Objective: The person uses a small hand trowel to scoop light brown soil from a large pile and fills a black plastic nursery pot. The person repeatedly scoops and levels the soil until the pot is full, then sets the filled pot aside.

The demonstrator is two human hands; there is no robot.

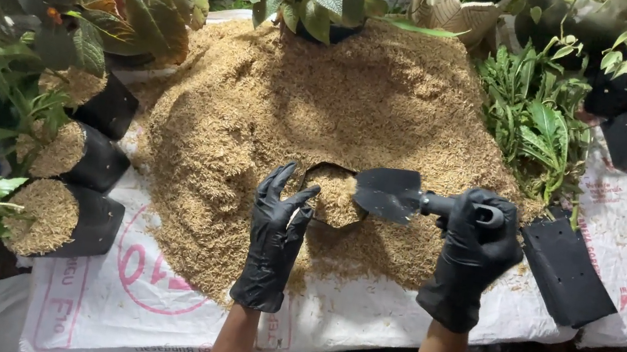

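Observation:
Both my hands wear black gloves. My right hand grips the handle of a small black trowel, whose blade points left over the mouth of a black grow bag. The bag is partly sunk in a big heap of tan rice husk and is nearly full of husk. At the bag's left rim my left hand has its fingers spread, fingertips touching or very near the rim.
Three filled black grow bags with green plants lie at the left. A stack of flat empty black bags lies at the right. Leafy plants ring the heap. White printed sacks cover the surface.

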